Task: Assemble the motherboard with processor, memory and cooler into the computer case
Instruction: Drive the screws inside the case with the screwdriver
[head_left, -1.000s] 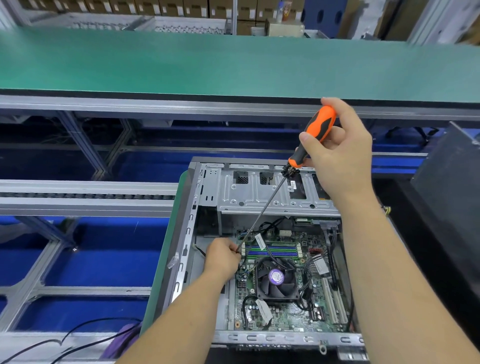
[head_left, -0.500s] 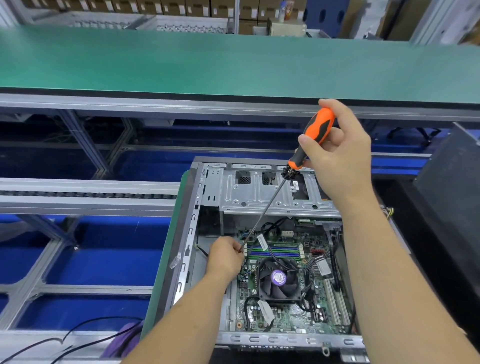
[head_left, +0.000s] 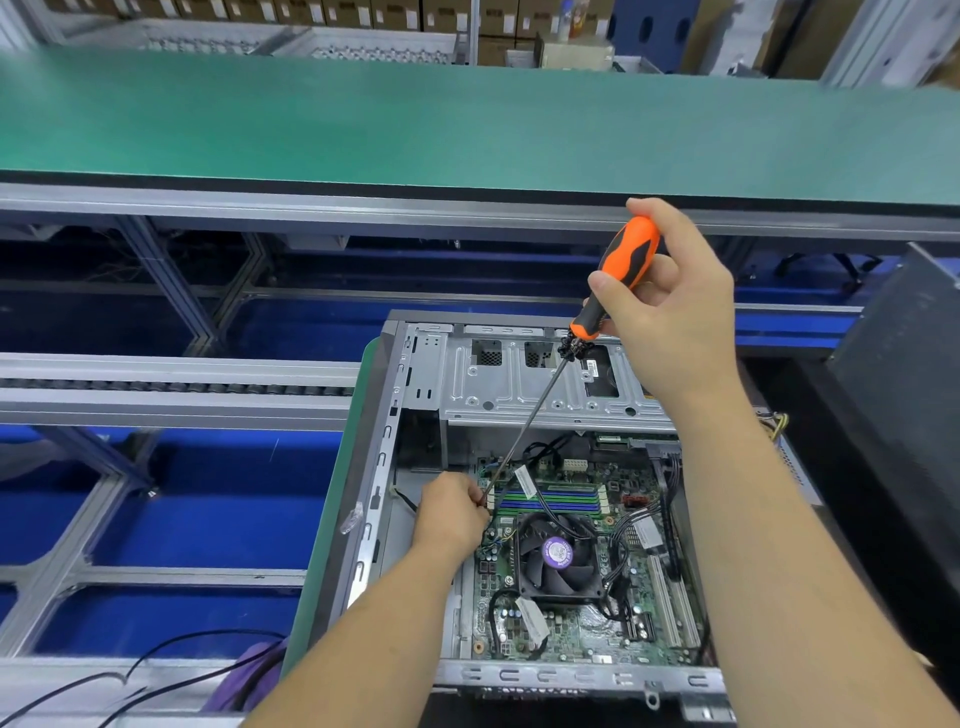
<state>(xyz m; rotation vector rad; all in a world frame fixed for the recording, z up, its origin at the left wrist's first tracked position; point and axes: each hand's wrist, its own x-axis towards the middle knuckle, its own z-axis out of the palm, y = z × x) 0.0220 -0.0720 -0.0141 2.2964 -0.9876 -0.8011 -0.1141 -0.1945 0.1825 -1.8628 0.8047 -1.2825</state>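
One view only, from the head camera. Both hands were at work inside the computer case (head_left: 415, 364), which lay open on its side with the motherboard (head_left: 587, 631) already seated on its floor. The right hand (head_left: 670, 306) was curled round the orange-and-black handle of a long screwdriver (head_left: 626, 262), whose thin shaft slanted down and to the left. The left hand (head_left: 452, 514) had its fingers closed at the shaft's lower end, at the board's upper left corner; whether it pinched the tip or a screw was hidden by the fingers.

By my judgement the step in hand was screwing the board down to the case, at that corner. The next move would call for keeping the tip seated in the screw head while the right hand turned the handle, with the left steadying the shaft until the thread bit.

Counted: one screwdriver, one case, one motherboard, one cooler (head_left: 558, 558) with a purple label at its hub, fitted mid-board. The memory slots (head_left: 550, 499) sat just above the cooler as blue and green bars; how many held sticks I could not tell. The processor lay out of sight, presumably beneath the cooler.
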